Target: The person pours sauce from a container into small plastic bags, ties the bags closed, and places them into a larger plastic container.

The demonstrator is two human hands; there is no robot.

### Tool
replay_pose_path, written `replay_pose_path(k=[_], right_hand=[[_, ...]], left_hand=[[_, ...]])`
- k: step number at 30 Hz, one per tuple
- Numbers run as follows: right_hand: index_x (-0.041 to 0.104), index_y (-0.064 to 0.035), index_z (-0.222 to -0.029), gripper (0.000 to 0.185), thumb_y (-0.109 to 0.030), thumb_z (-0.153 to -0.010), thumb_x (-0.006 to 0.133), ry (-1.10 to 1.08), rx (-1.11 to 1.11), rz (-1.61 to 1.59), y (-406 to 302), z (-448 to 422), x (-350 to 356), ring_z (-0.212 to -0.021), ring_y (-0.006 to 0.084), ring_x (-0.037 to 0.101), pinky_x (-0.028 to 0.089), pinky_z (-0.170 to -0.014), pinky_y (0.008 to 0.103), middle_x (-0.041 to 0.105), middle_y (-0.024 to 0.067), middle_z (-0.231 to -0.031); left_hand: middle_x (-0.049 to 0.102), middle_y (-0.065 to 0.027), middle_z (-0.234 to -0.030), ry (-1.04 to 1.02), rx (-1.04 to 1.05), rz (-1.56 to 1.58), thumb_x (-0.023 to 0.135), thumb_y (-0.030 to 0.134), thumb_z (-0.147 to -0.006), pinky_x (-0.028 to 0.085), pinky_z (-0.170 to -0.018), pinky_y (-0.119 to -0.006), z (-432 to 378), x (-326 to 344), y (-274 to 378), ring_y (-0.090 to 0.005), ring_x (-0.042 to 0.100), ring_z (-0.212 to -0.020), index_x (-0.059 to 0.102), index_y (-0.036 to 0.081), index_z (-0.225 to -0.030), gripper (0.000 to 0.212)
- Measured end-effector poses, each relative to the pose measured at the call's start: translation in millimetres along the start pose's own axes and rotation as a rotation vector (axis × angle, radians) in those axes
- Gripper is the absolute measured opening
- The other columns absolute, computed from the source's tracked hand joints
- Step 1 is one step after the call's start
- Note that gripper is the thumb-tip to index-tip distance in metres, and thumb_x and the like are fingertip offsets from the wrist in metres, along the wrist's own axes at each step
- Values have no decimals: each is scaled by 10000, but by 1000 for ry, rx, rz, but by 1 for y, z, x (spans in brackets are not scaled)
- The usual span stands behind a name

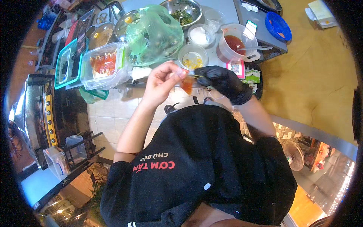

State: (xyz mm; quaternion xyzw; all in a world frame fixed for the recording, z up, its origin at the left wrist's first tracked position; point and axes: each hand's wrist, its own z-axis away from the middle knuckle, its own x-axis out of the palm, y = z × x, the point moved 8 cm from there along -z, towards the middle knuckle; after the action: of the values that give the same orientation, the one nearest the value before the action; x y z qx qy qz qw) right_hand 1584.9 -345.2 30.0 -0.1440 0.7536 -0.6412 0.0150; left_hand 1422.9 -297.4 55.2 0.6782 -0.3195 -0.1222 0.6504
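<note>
My bare left hand [162, 82] pinches the neck of a small clear plastic bag [186, 85] of orange-red sauce, which hangs below my fingertips. A yellow rubber band [195, 76] runs from the bag's neck to my right hand [222, 81], which wears a black glove and grips the band. Both hands are in front of the counter's near edge, above the floor. Just beyond them a clear plastic bowl [181, 56] holds loose yellow rubber bands [193, 63]. To its right, a translucent measuring jug [224, 51] contains red-brown sauce [233, 43] and a ladle [259, 48].
Filled sauce bags [103, 63] lie in a plastic box [85, 66] at left, beside a teal basket [58, 76]. Behind are a green plastic bag [158, 34], a steel bowl [198, 17] of chopped greens and a lit phone [251, 27]. A blue basket [269, 29] stands at right.
</note>
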Motion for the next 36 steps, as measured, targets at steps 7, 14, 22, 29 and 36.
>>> replay_pose_path(k=[7,14,22,29,36], right_hand=[[576,-13,-1049,237,-206,-976,460,-156,-237,59,-21,0,40,-926,156,558,434,-927,281,592,79,-983],[542,-34,-977,200,-82,-827,666,-36,43,106,-7,14,27,-840,139,546,484,-768,275,564,26,-928],[561,-20,-813,235,-238,-802,649,-134,-63,-26,-77,9,41,-876,201,532,443,-733,315,554,109,-895],[617,44,-936,177,-92,-847,545,190,1,66,-48,22,18,-725,185,585,487,-718,306,646,120,-975],[589,-52,-1253,384,-95,-873,621,247,144,138,-52,20,16,-836,127,649,521,-678,248,667,60,-1121]], left_hand=[[521,29,-749,171,-156,-21,600,138,-922,353,-555,-203,-13,0,-16,-48,439,-630,507,67,-904,118],[561,-19,-811,-112,-59,-299,571,101,-924,422,-648,-221,5,26,28,-62,513,-737,515,29,-925,91],[571,-149,-737,-341,70,-687,537,65,-863,454,-630,-377,22,60,60,-333,593,-698,487,17,-878,71],[563,-100,-670,148,125,-791,560,73,-888,422,-510,-319,20,45,26,-202,554,-553,494,17,-860,90],[682,-86,-815,172,-195,141,582,125,-932,360,-422,-166,8,54,-7,-48,583,-616,544,70,-899,75]])
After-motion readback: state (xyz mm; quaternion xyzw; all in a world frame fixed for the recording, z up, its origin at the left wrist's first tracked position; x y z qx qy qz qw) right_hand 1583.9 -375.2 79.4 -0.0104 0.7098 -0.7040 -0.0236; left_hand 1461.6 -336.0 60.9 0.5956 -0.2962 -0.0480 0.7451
